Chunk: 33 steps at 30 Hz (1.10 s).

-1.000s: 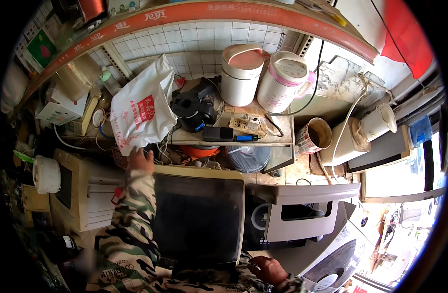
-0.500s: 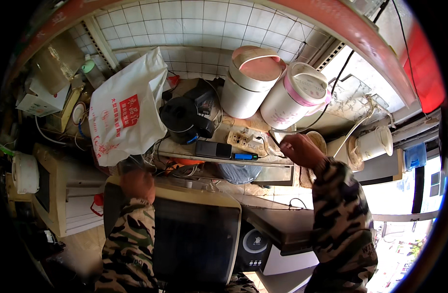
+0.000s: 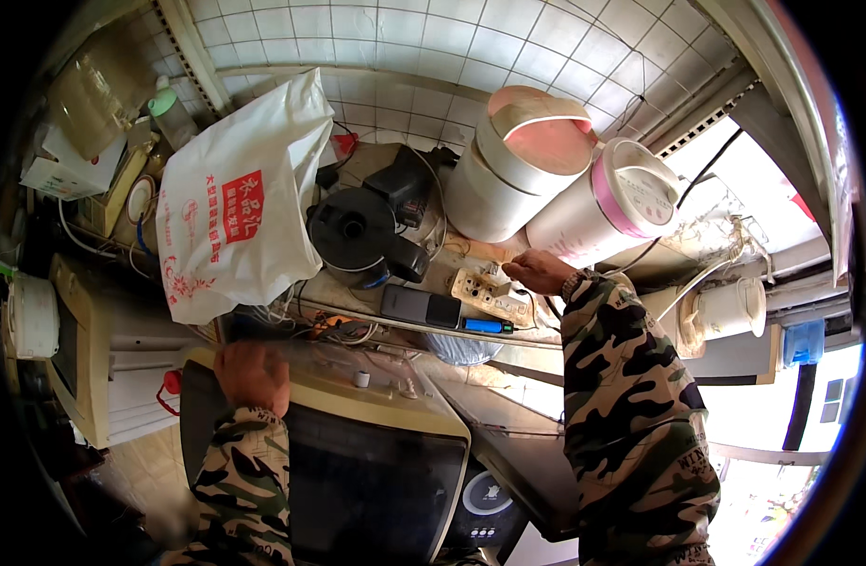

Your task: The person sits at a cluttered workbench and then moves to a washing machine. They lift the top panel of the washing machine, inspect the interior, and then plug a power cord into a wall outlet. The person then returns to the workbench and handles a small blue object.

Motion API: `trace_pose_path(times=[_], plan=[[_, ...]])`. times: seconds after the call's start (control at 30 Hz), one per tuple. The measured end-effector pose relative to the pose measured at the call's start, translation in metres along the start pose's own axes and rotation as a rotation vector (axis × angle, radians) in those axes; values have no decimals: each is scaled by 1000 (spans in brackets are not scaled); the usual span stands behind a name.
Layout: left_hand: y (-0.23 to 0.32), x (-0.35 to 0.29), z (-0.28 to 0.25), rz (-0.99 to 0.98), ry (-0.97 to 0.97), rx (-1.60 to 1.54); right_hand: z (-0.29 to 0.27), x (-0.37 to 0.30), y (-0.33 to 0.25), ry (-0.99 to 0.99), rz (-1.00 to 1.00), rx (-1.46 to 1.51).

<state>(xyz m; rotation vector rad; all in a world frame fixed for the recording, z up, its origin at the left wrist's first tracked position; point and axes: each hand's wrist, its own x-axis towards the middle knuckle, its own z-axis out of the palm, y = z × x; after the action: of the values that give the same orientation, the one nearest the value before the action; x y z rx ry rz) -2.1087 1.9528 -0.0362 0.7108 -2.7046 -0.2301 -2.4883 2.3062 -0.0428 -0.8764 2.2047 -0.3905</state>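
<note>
My right hand reaches over the shelf with its fingers drawn together beside a cream power strip. Its fingertips meet a small pale plug at the strip's upper edge; whatever lies between them is too small to make out. Below the strip are a dark grey box-shaped device and a blue cylinder with a green end. At the left, my left hand rests by the top corner of an old boxy monitor, below a white plastic bag. Its fingers are curled and partly hidden.
Behind the strip stand a black kettle-like jug, a white lidded pail and a white-and-pink jug. Loose cables run along the shelf's front. A second monitor sits far left.
My right hand has shifted left, from the shelf's right end to the power strip. My left hand has moved slightly down and left relative to the bag. The view has tilted.
</note>
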Motion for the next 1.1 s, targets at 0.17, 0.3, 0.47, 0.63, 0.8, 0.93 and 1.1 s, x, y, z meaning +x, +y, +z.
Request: trace_pose_path(times=[0.17,0.3,0.47,0.63,0.8,0.93,1.1], plan=[[3,2,-2,1,-4,-6,3,8,0,-81,12,-38],[3,3,-3,6,-22,-12,4,9,-6,-38,13,-63],[7,8,-7,46,-11,-50,19,11,11,202,-74,-119],[6,5,-6,6,-16,-21,14,15,3,150,-302,-428],[6,6,-7,7,-33,-24,11,24,-1,97,-396,-567],[6,7,-9,18,-59,-10,16,29,-1,108,-422,-622],[7,7,-10,9,-61,-26,23,36,10,135,-431,-672]])
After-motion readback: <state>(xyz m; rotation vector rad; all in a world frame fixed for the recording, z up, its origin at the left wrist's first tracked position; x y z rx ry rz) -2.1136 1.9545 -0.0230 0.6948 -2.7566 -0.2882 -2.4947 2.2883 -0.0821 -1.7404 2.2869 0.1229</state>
